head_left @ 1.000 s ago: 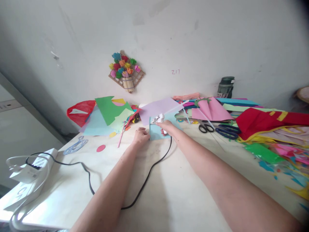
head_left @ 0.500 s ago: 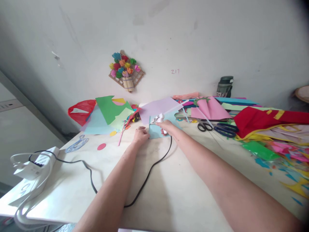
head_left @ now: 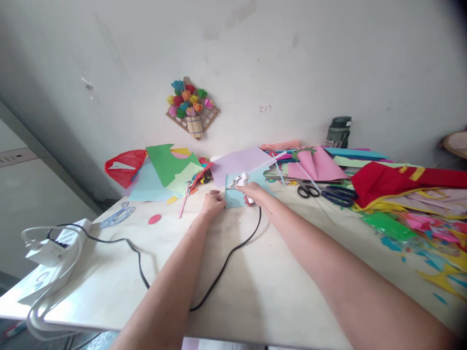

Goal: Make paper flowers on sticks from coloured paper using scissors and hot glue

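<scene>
In the head view, a light-blue paper sheet (head_left: 234,200) lies flat on the pale table (head_left: 288,291), directly ahead of the person. The right hand (head_left: 251,190) grips a white glue gun (head_left: 243,178) over this sheet, its fingers wrapped round the handle; the nozzle points toward the sheet's left edge, and whether the tip touches the paper cannot be told. The left hand (head_left: 214,201) rests at that same left edge, fingers curled and close together; whether they pinch the paper or only press beside it cannot be told. A black power cord (head_left: 223,272) runs from the gun, nearer the person than the sheet, and passes under the left forearm toward a white power strip (head_left: 76,235), well to the sheet's left.

Also left of the sheet are a thin pink stick (head_left: 184,202) and, farther out, a red paper disc (head_left: 154,219). Just behind the sheet spreads a lilac sheet (head_left: 237,163). To its right lie black-handled scissors (head_left: 308,191), then navy-handled scissors (head_left: 341,197) and a red piece of fabric (head_left: 383,179).
</scene>
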A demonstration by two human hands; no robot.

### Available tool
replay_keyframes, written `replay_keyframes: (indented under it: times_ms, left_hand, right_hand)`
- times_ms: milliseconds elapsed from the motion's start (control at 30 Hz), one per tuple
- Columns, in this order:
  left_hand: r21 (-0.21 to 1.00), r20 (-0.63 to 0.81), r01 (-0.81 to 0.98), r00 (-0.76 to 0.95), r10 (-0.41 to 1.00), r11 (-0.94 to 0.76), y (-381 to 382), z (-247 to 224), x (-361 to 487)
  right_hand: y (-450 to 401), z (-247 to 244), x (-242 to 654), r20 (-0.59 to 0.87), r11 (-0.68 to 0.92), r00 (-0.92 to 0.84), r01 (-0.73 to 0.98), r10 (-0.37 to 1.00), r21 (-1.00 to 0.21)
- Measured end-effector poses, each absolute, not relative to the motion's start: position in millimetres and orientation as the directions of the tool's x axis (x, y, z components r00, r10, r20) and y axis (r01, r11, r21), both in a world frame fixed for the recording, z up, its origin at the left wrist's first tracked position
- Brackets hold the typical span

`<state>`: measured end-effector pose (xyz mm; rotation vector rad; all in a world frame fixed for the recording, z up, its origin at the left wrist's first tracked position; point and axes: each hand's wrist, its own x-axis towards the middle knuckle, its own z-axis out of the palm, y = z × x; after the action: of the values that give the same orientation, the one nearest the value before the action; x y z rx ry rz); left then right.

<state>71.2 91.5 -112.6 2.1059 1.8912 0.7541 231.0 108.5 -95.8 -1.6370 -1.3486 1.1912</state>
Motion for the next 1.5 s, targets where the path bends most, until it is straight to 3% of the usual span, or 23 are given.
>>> replay_keyframes:
  times_ms: [633,967,1500]
  left_hand:
    - [0.475,0.230,0.859,0.086,0.969,-0.189,98,-116,66]
    - [0.571,0.180,0.778,0.194,0.964,-0.263,92,-110,60]
    - [0.607,0.113,0.728,0.319,0.941,-0.320,92,-104,56]
  right_hand:
    - [92,-94,233,-0.250,-0.246,0.031,0.321,0.968,-0.914]
    - [86,-93,234,-0.255,-0.251,0.035,0.339,0.966,-0.907]
    - [83,-96,238,-0.272,-0.262,0.013,0.313,0.962,-0.913]
